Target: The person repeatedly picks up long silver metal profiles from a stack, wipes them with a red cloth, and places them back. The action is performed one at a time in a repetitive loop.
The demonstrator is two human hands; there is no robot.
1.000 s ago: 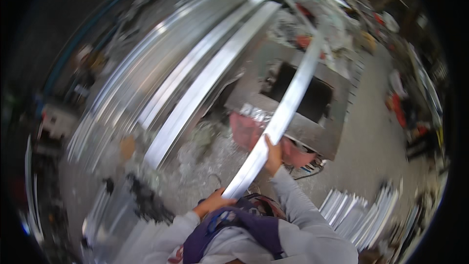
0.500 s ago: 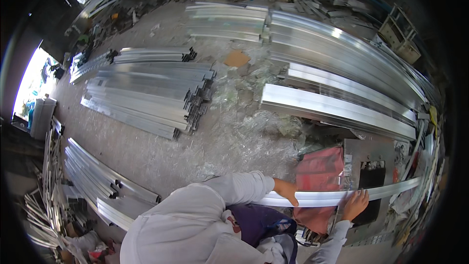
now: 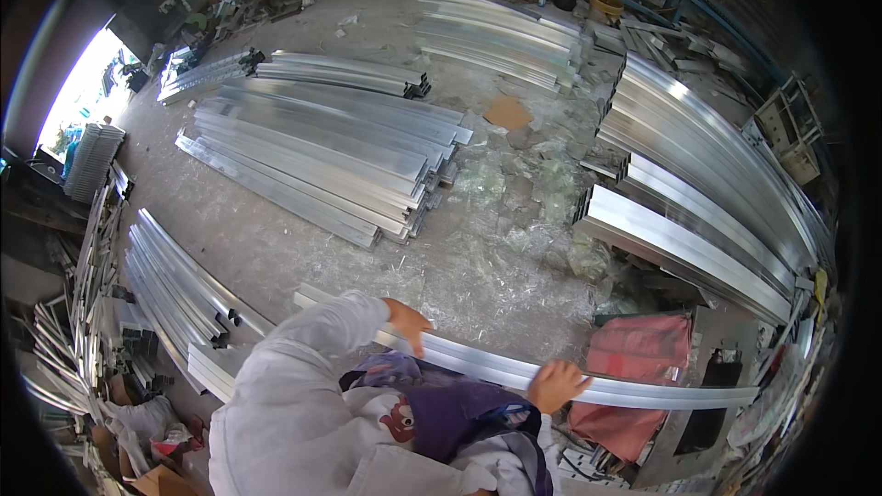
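Note:
A long silvery aluminium profile (image 3: 478, 358) lies crosswise in front of my body, its left end showing past my left sleeve. My left hand (image 3: 409, 323) is closed over its left part, thumb pointing down across it. Farther right, my right hand (image 3: 558, 386) grips the same profile with its fingers over the top face. The right end of the profile passes over a red cloth-like cover (image 3: 638, 349) and a metal machine table (image 3: 703, 331). The undersides of both hands are hidden.
Stacked profiles (image 3: 322, 152) lie on the floor ahead left, and more stacks (image 3: 707, 165) stand at the right. Another bundle (image 3: 175, 285) is near my left side. Scrap strips (image 3: 87, 294) line the left wall. Clear plastic film (image 3: 524, 193) litters the floor between the stacks.
Both hands have moved left together with the profile, whose left end now shows beyond my left arm. My view has turned, so the floor stacks appear farther right.

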